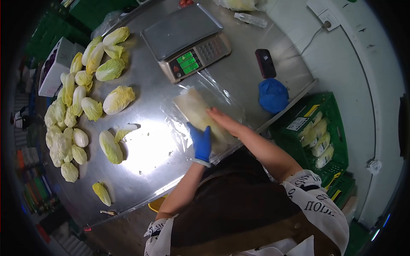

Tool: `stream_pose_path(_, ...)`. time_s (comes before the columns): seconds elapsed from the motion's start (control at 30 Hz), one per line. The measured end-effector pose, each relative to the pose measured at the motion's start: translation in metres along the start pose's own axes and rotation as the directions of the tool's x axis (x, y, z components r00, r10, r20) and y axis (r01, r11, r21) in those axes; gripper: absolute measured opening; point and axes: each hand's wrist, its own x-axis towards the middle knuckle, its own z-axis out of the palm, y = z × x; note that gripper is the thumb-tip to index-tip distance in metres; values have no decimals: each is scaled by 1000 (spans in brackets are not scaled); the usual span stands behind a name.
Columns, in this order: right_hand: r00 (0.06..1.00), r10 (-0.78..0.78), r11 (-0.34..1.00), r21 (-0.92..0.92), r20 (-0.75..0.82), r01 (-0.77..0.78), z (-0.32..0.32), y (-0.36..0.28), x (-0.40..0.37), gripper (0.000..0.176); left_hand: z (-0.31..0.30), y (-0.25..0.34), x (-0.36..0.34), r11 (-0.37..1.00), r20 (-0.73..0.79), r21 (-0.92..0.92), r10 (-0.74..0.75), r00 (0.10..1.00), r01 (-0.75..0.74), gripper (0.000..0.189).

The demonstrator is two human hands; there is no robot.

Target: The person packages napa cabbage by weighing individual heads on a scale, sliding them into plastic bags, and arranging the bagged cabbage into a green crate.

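A stack of clear plastic bags [191, 104] lies near the front edge of the steel table, below the scale. On its left side rests my left hand [200, 143] in a blue glove, thumb and fingers apart. My right hand [223, 119], bare, lies stretched out over the right side of the same stack. Loose clear film spreads around both hands. Nearest to the left is a napa cabbage [110, 147] with a loose cabbage leaf [125, 132] against it.
A digital scale [188, 42] with a lit green display stands at the back. Many napa cabbages [92, 106] cover the table's left side. On the right are a dark phone [265, 63] and a blue plastic bundle [273, 95]. A green crate [339, 128] holds wrapped cabbages. A small knife [108, 212] lies front left.
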Motion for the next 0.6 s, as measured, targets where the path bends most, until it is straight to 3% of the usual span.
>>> stream_pose_path(0.03,995,-63,993,-105,-75,55,-15,43,17,67,8,21,-11,973,-5,195,129,992,-126,88)
stream_pose_path(0.07,980,-174,973,-167,-93,157,-25,38,4,65,13,37,-21,895,16,378,251,968,-238,88)
stream_pose_path(0.13,912,-395,889,-296,-113,349,-43,4,-35,62,14,68,-31,952,147,178,226,963,-250,72)
stream_pose_path(0.17,967,-228,968,-130,-112,213,-65,-7,-49,58,14,75,-30,966,215,74,228,950,-248,65)
stream_pose_path(0.2,995,-56,998,37,-81,59,-91,-13,-62,55,13,65,-25,939,286,112,281,916,-324,54)
stream_pose_path(0.27,986,52,987,157,-160,-26,-125,-7,-91,49,8,25,-7,864,427,167,372,824,-476,34)
stream_pose_path(0.3,986,97,982,174,-134,-73,-141,-2,-105,48,11,11,-5,815,373,269,403,836,-513,14)
stream_pose_path(0.4,978,196,971,155,-73,-184,-154,17,-143,49,-2,-36,12,626,573,379,420,704,-682,11)
stream_pose_path(0.47,973,232,962,154,-17,-226,-155,26,-158,52,-1,-67,27,644,564,398,390,728,-654,11)
stream_pose_path(0.5,969,246,953,175,26,-247,-151,32,-164,54,-6,-63,31,693,438,295,514,738,-657,12)
stream_pose_path(0.53,964,255,945,193,72,-264,-147,36,-168,56,-8,-54,35,780,348,287,456,819,-556,11)
stream_pose_path(0.6,965,230,957,151,130,-248,-134,37,-165,67,-17,-28,38,854,405,291,300,864,-432,12)
